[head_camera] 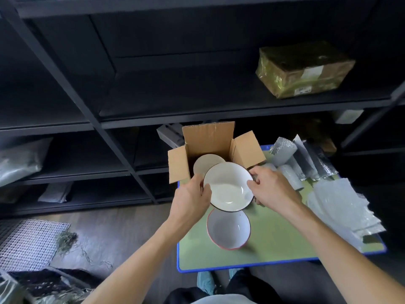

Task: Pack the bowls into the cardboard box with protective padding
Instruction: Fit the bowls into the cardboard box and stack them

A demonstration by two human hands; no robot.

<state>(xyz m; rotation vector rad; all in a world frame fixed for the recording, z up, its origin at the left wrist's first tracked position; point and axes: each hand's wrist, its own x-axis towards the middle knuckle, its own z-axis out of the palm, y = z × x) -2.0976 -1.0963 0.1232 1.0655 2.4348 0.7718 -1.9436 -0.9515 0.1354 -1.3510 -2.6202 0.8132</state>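
Your left hand [192,195] and right hand [270,187] grasp the dark-rimmed white bowl [229,186] by opposite rims, level, held just near of the open cardboard box [178,164], which lies straight ahead.

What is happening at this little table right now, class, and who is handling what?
A person holds a dark-rimmed white bowl with both hands, left hand and right hand on opposite sides of the rim, just in front of an open cardboard box. Something round and pale already sits inside. A red-rimmed bowl waits on the green table, with padding sheets to the right.
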